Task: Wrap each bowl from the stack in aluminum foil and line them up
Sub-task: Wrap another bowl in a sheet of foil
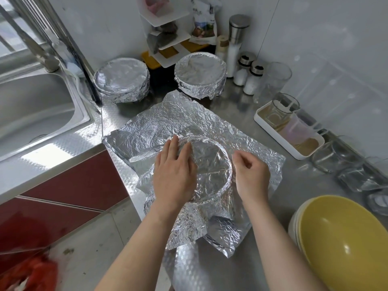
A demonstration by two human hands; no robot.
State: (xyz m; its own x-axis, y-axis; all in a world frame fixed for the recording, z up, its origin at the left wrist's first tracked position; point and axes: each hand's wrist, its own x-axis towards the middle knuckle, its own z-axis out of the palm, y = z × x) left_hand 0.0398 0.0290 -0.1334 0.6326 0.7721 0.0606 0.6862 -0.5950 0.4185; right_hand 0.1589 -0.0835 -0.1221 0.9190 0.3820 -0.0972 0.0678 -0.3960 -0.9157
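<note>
Foil sheet (147,131) draped over bowl (212,164). Left hand (174,173) flat, fingers straight, pressing foil. Right hand (252,175) curled at rim; grip unclear.

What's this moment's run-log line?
stage: crinkled aluminium foil sheet over round bowl; left hand: pressing foil flat; right hand: curled at rim, grip unclear; done: two foil-wrapped bowls; waiting: yellow-topped bowl stack

- 2 wrapped bowls (121,79) (200,75) sat upper centre.
- 1 bowl (210,164) was under 1 loose foil sheet (159,122), mid-frame.
- 1 bowl stack (344,238) lower right: yellow on top, count beneath wasn't readable.
- 2 small shakers (243,70) (255,79) plus 1 tall steel-capped bottle (237,38) stood upper right.
- 1 sink (31,106), left edge.
</note>
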